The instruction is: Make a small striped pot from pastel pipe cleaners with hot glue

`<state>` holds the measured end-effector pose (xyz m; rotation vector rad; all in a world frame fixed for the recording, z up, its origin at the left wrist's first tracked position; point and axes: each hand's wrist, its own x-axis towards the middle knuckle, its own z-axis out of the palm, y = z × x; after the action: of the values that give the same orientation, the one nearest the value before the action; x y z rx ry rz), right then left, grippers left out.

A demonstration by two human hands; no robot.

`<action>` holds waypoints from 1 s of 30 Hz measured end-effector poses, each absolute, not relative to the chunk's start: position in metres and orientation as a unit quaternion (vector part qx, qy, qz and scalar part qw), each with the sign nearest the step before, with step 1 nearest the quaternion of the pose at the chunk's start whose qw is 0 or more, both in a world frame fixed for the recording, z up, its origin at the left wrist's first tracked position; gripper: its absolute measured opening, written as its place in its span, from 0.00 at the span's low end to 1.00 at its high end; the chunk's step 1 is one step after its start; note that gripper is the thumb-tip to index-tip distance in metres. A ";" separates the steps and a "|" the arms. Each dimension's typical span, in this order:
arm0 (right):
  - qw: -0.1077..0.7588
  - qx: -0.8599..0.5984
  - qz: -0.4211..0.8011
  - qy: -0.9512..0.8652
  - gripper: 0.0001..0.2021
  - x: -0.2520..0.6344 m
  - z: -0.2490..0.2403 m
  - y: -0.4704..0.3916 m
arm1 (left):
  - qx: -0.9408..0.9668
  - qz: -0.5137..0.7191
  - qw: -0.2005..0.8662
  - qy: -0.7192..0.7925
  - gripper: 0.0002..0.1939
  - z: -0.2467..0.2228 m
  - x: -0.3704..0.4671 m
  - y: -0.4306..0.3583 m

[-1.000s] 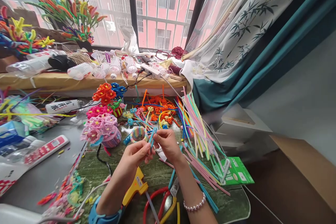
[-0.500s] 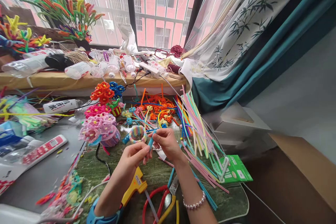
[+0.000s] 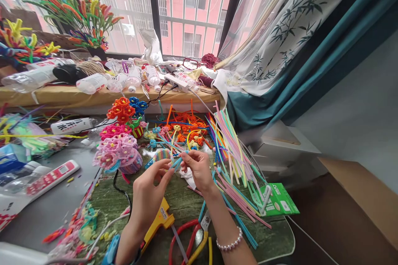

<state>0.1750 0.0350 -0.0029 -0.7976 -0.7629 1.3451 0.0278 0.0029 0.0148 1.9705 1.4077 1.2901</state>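
A light blue pipe cleaner (image 3: 176, 163), bent into narrow folds, is held between my two hands above the green board. My right hand (image 3: 197, 169) pinches its upper right end with thumb and forefinger. At its lower left end are the thumb and fingertips of my left hand (image 3: 152, 188), closed on it. Just behind my left fingers sits a striped pastel ring-shaped piece (image 3: 161, 155), partly hidden. Under my wrists lie a yellow glue gun (image 3: 161, 217) with its glue stick and red-and-yellow-handled pliers (image 3: 203, 232).
Pink and purple pipe-cleaner flowers (image 3: 118, 149) stand to the left. Loose pipe cleaners (image 3: 230, 145) and a green packet (image 3: 276, 199) lie to the right. Orange flower pieces (image 3: 189, 126) are behind my hands. Plastic bottles (image 3: 93, 83) line the sill.
My left hand has turned and lifted, its back now more upright, with the fingers shifted toward the folded pipe cleaner's end. My right hand has barely moved. The ring-shaped piece is more covered.
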 end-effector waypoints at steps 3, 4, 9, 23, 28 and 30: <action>0.655 -0.344 0.597 -0.311 0.13 0.170 -0.005 0.036 | 0.781 0.432 -0.034 0.450 0.10 0.011 0.031 0.002; 0.656 -0.341 0.599 -0.306 0.13 0.169 -0.006 0.037 | 0.789 0.423 -0.087 0.438 0.10 0.010 0.032 0.003; 0.662 -0.338 0.601 -0.294 0.13 0.166 -0.006 0.037 | 0.793 0.401 -0.176 0.423 0.09 0.008 0.039 0.004; 0.664 -0.350 0.597 -0.284 0.13 0.163 -0.007 0.034 | 0.771 0.428 -0.190 0.432 0.09 0.003 0.035 0.003; 0.663 -0.360 0.593 -0.282 0.13 0.163 -0.007 0.034 | 0.781 0.420 -0.183 0.424 0.09 0.002 0.033 0.002; 0.662 -0.365 0.592 -0.280 0.14 0.163 -0.007 0.034 | 0.782 0.418 -0.171 0.430 0.09 0.003 0.033 0.002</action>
<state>0.1628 0.0336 -0.0068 -0.8264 -0.6335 1.3386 0.0329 0.0018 0.0027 2.7664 1.5215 1.4781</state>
